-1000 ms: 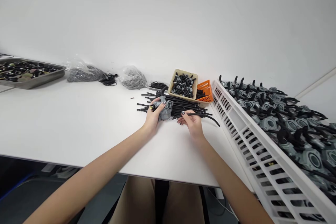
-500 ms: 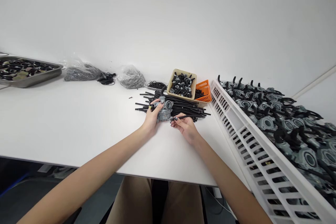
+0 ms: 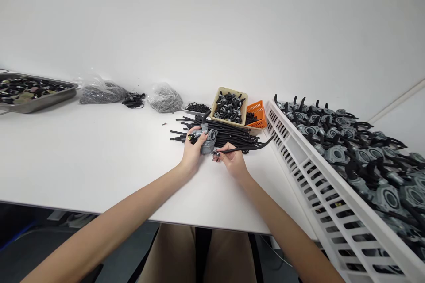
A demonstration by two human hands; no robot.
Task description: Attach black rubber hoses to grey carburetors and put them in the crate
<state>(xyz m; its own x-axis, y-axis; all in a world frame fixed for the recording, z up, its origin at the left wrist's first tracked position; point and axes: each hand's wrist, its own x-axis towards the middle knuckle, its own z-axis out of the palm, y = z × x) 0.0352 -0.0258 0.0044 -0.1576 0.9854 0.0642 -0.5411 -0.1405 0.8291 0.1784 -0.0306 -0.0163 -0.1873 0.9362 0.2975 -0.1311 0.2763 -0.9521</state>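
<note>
My left hand (image 3: 194, 149) is closed around a grey metal carburetor (image 3: 209, 143), which has a short bent black tube rising from its top. The fingers of my right hand (image 3: 232, 159) pinch a thin black rubber hose (image 3: 254, 148) near one end. That end is at the lower right side of the carburetor; whether it sits on a fitting there I cannot tell, since my fingertips cover it. The hose's free end curves up to the right. Just behind both hands lies a pile of straight black hoses (image 3: 229, 131).
A cream basket (image 3: 246, 110) of small parts and an orange basket (image 3: 264, 117) stand behind the hoses. At right, a white slotted crate (image 3: 308, 163) holds several carburetors (image 3: 337, 154). Clear bags (image 3: 165, 98) and a metal tray (image 3: 49, 101) line the wall to the left.
The black hose's free end now shows, curving up to the right of my right hand. Both hands stay nearly in place, with the carburetor still in my left.
</note>
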